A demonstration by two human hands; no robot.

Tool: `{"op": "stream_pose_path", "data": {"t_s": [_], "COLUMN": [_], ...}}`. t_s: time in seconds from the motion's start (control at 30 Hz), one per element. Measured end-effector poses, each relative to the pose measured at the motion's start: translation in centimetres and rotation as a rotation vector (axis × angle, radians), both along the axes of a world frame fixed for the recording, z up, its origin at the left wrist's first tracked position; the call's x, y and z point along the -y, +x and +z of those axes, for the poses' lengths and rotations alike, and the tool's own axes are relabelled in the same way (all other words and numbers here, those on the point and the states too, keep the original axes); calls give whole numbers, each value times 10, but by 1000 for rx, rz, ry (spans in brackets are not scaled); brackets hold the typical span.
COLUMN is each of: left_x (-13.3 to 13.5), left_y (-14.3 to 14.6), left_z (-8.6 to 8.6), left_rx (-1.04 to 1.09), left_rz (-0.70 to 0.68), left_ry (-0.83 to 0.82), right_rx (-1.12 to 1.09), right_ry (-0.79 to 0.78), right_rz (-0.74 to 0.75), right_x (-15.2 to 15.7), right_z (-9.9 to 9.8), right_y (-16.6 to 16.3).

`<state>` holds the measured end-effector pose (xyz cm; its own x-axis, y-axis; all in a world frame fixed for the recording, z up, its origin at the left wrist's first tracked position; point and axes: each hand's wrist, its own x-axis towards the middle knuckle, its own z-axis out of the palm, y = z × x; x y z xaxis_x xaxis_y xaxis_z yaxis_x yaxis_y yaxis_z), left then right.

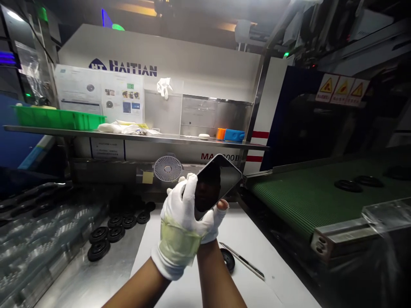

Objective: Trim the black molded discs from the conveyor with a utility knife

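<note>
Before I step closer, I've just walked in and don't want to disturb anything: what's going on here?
A person's white-gloved left grip holds a dark, glossy phone-like device tilted up; the right grip, partly hidden, is at its lower edge. Below, on the white surface, a black round part lies beside a slim pen-like tool. More black round parts lie to the left near clear plastic trays, and others rest on the green conveyor belt at right.

Two hands, one phone, one fan (plus three warning signs).
</note>
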<state>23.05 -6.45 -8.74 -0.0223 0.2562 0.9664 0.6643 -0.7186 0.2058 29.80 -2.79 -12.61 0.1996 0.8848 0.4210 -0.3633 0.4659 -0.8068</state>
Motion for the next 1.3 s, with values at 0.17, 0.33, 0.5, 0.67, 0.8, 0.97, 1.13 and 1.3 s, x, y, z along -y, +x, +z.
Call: {"op": "stream_pose_path", "data": {"t_s": [0.17, 0.33, 0.5, 0.67, 0.8, 0.97, 1.13, 1.3], "left_x": [-8, -16, -24, -27, -20, -16, -23, -25], "left_y": [-4, -9, -18, -23, -18, -15, -22, -20], "left_z": [-11, -17, -15, -13, -14, -17, -17, -16], "left_rx": [-38, 36, 43, 49, 100, 65, 62, 66], "left_rz": [35, 22, 39, 63, 1, 24, 73, 49], "left_ry": [-47, -95, -115, -120, -210, -175, -117, -115], "right_rx": [-138, -98, -222, -393, -365, -308, -251, -139], "right_ry": [7, 16, 117, 242, 266, 205, 295, 202], "right_rz": [1, 220, 395, 487, 493, 490, 266, 204], "right_x": [0, 1, 14, 26, 21, 11, 24, 42], "right_z": [1, 1, 18, 33, 32, 25, 36, 44], "right_y": [-3, 5, 16, 29, 29, 25, 33, 22]}}
